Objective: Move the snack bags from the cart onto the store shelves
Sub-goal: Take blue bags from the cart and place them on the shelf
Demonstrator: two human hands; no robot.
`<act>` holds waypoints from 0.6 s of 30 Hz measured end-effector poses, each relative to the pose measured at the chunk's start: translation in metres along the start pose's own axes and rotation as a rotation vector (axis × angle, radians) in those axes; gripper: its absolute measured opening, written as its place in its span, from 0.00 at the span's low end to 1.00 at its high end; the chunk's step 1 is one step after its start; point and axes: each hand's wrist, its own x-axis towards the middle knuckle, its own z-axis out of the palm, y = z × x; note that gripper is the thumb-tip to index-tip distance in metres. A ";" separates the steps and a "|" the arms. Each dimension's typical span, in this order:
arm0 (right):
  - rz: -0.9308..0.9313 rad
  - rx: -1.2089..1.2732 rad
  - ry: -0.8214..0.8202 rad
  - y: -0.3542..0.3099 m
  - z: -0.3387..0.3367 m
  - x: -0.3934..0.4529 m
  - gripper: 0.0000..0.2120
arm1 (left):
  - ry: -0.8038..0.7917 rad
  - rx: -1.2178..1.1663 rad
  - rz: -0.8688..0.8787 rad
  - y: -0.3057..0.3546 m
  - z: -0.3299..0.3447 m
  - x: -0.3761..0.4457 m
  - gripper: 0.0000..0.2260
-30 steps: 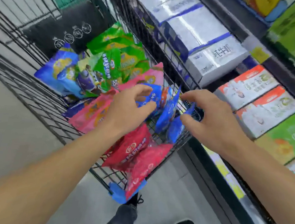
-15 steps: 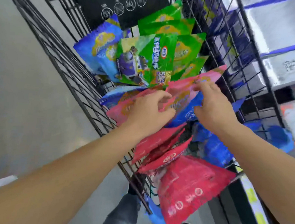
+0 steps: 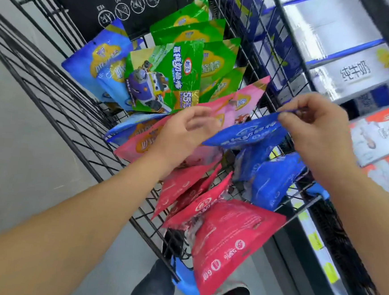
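right hand [image 3: 315,133] pinches blue bag [image 3: 248,133]; green bag [image 3: 168,80] reads "55%".

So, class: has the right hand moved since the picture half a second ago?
Yes. The right hand has lifted off the pink bag toward the cart's shelf-side wire wall, pinching a blue bag.

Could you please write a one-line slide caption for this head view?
Right hand pinches a blue snack bag by its top edge over the wire cart; left hand reaches among pink bags.

Blue bag [image 3: 248,134] (white print), black cart [image 3: 79,124]
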 end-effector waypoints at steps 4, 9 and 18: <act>0.118 0.315 0.159 -0.002 -0.011 -0.002 0.05 | -0.111 -0.253 0.037 0.002 0.008 0.003 0.38; 0.220 0.663 0.225 -0.003 -0.018 -0.003 0.06 | 0.025 0.088 0.115 0.008 0.029 0.009 0.08; 0.282 0.450 0.055 0.018 -0.034 -0.019 0.14 | 0.216 -0.263 0.078 0.039 0.045 0.012 0.09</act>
